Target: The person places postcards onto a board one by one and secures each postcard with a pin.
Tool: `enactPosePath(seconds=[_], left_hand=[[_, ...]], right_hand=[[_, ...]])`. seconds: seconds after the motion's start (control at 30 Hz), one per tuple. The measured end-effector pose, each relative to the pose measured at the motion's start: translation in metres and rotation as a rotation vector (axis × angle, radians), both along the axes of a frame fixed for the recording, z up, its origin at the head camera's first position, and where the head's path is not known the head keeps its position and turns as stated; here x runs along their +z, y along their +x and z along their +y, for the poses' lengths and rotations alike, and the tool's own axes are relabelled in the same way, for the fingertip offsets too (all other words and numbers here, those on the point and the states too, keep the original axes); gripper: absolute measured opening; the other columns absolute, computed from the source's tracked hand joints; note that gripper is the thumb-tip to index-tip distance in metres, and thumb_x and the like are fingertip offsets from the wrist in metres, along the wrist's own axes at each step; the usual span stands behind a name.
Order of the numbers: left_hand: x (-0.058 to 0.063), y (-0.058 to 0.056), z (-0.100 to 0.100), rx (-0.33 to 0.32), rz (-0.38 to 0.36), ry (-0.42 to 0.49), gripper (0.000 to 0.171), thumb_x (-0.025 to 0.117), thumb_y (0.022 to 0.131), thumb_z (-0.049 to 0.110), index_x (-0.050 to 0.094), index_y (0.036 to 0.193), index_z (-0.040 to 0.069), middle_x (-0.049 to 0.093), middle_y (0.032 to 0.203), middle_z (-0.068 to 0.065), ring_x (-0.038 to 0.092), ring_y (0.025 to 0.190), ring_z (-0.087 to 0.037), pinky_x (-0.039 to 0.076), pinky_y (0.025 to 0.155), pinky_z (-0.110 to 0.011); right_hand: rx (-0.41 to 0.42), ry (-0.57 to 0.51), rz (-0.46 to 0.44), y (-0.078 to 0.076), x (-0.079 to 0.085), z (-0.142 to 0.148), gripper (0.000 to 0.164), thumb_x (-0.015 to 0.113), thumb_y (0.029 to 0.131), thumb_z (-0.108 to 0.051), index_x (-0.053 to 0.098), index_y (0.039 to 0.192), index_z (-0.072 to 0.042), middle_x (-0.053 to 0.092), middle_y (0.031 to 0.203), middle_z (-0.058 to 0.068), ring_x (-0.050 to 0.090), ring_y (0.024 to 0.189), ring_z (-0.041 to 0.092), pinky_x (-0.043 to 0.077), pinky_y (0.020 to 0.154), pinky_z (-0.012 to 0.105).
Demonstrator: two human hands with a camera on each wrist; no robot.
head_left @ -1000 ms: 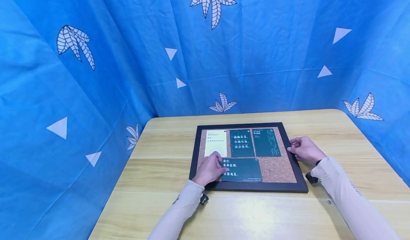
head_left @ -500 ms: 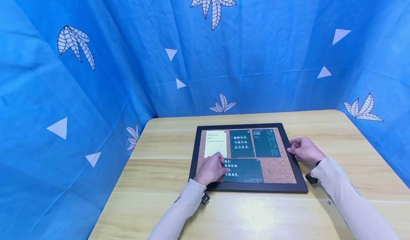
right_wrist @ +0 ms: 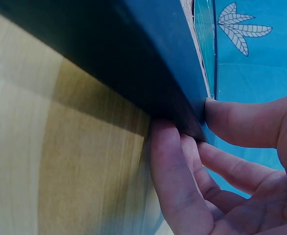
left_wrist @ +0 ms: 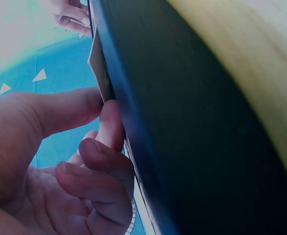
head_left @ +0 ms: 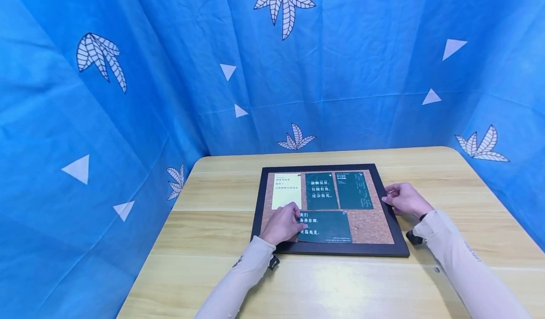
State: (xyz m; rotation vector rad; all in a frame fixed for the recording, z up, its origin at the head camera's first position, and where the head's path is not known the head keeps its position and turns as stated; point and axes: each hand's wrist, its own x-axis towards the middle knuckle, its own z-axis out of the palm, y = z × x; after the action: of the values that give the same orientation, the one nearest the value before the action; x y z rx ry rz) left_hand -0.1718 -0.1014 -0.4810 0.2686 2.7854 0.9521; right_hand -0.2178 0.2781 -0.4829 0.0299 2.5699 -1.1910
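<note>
A cork board [head_left: 370,226] in a black frame [head_left: 340,248] lies on the table. Along its top sit a pale yellow card [head_left: 286,191], a green card with white lettering [head_left: 321,201] and another green card [head_left: 351,193]. Below them a green card lies sideways [head_left: 332,229], its left end under my left hand [head_left: 281,224]. Thumb and forefinger pinch that card [left_wrist: 99,68] in the left wrist view, beside the frame's edge. My right hand [head_left: 404,199] grips the frame's right side, thumb on the face and fingers [right_wrist: 170,161] against the outer edge.
The light wooden table [head_left: 204,243] extends around the board. A blue curtain [head_left: 362,63] with leaf and triangle prints hangs behind and at the sides. A small grey spot [head_left: 437,270] shows near the right sleeve.
My left hand has slid slightly to the right, and the sideways green card has shifted right with it. The right hand has stayed on the frame.
</note>
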Motion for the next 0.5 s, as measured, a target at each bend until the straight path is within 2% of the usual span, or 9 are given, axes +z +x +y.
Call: enactPosePath(seconds=[0.2, 0.3, 0.5], left_hand=[[0.0041, -0.0006, -0.0010, -0.025, 0.010, -0.104, 0.026, 0.085, 0.086, 0.028, 0.066, 0.098, 0.014, 0.069, 0.080, 0.003, 0.058, 0.067, -0.010, 0.039, 0.058, -0.025], [0.0052, -0.0012, -0.0015, -0.048, 0.023, -0.127, 0.025, 0.084, 0.087, 0.029, 0.067, 0.097, 0.015, 0.070, 0.081, 0.004, 0.057, 0.067, -0.009, 0.039, 0.057, -0.024], [0.0035, -0.0036, -0.0033, -0.138, 0.138, -0.199, 0.023, 0.083, 0.088, 0.033, 0.070, 0.098, 0.016, 0.068, 0.080, 0.005, 0.053, 0.065, -0.006, 0.039, 0.057, -0.022]], right_hand=[[-0.003, -0.004, -0.002, 0.0001, -0.0007, -0.0004, 0.053, 0.057, 0.103, -0.012, 0.042, 0.144, 0.019, 0.057, 0.124, 0.034, 0.064, 0.097, 0.028, 0.061, 0.073, 0.034], [0.001, -0.007, -0.002, 0.0004, -0.0008, -0.0004, 0.054, 0.058, 0.103, -0.012, 0.041, 0.144, 0.019, 0.058, 0.123, 0.033, 0.064, 0.095, 0.026, 0.061, 0.072, 0.033], [0.003, -0.018, 0.011, 0.0010, 0.0009, -0.0009, 0.053, 0.059, 0.102, -0.011, 0.043, 0.142, 0.020, 0.060, 0.115, 0.028, 0.063, 0.083, 0.018, 0.057, 0.064, 0.029]])
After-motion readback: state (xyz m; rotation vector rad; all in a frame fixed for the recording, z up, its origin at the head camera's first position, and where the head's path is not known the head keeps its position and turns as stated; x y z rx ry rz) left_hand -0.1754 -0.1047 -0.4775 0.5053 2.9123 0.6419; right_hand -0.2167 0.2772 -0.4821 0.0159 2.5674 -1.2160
